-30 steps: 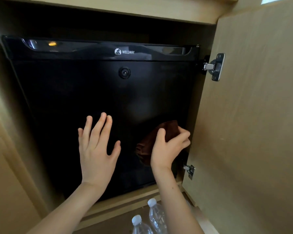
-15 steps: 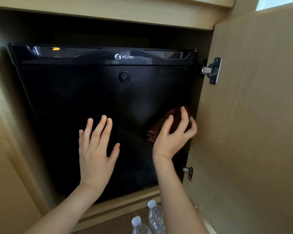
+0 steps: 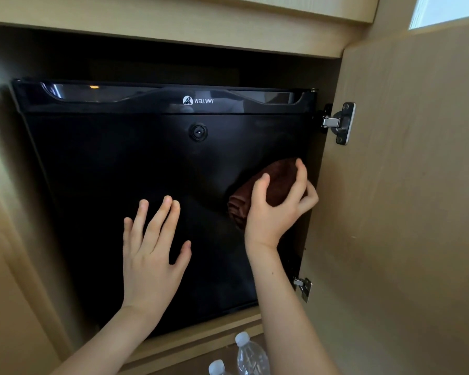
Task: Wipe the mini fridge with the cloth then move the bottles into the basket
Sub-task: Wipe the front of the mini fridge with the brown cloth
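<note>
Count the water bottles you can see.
2. The right bottle stands below the mini fridge's lower right corner; the left bottle is next to it, cropped by the bottom edge. Others may lie out of view.

Light wooden cabinet top rail [image 3: 173, 31] overhead, cabinet door [image 3: 404, 185] standing open at the right, silver upper hinge [image 3: 340, 123] on its inner edge, smaller lower hinge [image 3: 303, 288] beneath, wooden bottom ledge [image 3: 201, 339], bright window corner [image 3: 444, 9] at top right.

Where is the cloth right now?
In the head view the brown cloth is right of centre, gripped by the right hand against the mini fridge door near its right edge.
</note>
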The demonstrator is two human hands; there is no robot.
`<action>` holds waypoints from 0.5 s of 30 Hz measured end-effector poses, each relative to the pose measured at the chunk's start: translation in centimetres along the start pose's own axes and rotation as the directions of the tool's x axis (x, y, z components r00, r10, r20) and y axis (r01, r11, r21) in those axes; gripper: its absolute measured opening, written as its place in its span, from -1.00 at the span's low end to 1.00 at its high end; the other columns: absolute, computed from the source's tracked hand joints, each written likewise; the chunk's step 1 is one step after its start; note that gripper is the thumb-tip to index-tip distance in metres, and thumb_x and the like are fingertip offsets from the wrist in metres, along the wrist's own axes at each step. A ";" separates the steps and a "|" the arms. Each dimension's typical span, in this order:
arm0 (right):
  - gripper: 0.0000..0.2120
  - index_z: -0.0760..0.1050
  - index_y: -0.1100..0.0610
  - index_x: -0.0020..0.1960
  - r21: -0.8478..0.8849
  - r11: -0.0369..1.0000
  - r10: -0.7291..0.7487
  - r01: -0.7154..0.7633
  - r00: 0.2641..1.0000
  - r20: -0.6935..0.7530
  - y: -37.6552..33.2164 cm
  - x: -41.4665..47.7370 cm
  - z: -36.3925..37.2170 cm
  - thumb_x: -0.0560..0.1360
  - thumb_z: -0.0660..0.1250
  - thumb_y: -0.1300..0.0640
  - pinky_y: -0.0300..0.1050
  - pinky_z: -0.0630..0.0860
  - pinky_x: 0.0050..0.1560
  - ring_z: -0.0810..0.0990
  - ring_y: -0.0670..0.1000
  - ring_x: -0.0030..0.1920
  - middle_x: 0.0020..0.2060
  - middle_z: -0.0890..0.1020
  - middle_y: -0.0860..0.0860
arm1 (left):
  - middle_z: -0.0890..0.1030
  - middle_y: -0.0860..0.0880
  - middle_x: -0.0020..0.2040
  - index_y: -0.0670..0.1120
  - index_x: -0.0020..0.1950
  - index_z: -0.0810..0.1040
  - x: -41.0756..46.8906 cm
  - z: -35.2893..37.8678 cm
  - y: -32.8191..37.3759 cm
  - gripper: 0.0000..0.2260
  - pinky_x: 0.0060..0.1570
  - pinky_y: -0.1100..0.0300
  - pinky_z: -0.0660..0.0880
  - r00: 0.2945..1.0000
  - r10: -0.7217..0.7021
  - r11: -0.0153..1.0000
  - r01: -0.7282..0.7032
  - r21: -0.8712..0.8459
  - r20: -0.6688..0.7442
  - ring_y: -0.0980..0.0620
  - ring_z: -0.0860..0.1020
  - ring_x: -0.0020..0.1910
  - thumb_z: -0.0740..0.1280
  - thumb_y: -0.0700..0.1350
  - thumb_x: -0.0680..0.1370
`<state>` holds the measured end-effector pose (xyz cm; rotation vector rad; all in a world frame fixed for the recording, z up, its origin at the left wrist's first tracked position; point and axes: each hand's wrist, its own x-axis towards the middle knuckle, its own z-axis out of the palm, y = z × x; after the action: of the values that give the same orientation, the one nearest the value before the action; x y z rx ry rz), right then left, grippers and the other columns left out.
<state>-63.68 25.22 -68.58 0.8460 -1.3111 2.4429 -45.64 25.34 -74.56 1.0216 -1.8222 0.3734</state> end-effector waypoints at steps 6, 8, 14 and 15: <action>-0.45 0.33 -0.10 0.43 -0.053 0.923 0.376 -0.382 0.922 -0.096 6.0 -7.3 -5.4 0.50 0.42 0.10 -0.53 0.46 -0.11 0.48 0.06 0.16 0.24 0.28 0.03 | 0.27 -0.01 0.55 -0.08 0.57 0.23 0.0 0.0 0.2 -0.36 0.57 -0.02 -0.14 1.000 -0.005 1.000 0.005 -0.008 -0.010 -0.05 0.00 0.61 0.32 -0.01 0.51; -0.44 0.29 -0.08 0.45 -0.069 0.882 0.457 -0.467 0.881 -0.125 6.2 -8.3 -6.2 0.52 0.40 0.10 -0.50 0.47 -0.14 0.46 0.07 0.16 0.24 0.25 0.01 | 0.26 0.00 0.56 -0.08 0.57 0.23 0.0 -0.1 0.4 -0.36 0.57 -0.02 -0.14 1.000 -0.004 1.000 0.004 -0.014 -0.013 -0.03 0.00 0.61 0.36 -0.04 0.53; -0.46 0.39 -0.08 0.39 0.057 0.954 0.300 -0.295 0.946 -0.121 1.2 -3.7 -1.4 0.45 0.43 0.10 -0.56 0.43 -0.09 0.46 -0.10 0.10 0.22 0.28 0.04 | 0.24 0.02 0.56 -0.06 0.57 0.21 0.2 -0.5 -0.1 -0.25 0.57 0.03 -0.16 1.000 0.012 1.000 -0.012 0.002 0.012 0.00 -0.03 0.61 0.49 -0.10 0.46; -0.46 0.39 -0.08 0.39 0.043 0.972 0.236 -0.233 0.968 -0.090 0.6 -3.1 -0.9 0.44 0.43 0.08 -0.55 0.43 -0.08 0.46 -0.12 0.12 0.21 0.28 0.02 | 0.25 0.01 0.56 -0.06 0.57 0.21 0.2 -0.4 -0.2 -0.25 0.57 0.03 -0.16 1.000 0.015 1.000 -0.016 0.012 0.011 0.00 -0.03 0.61 0.49 -0.10 0.46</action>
<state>-61.76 25.75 -71.23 0.6038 -1.4125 2.6530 -45.26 25.43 -74.25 1.0198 -1.8407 0.3888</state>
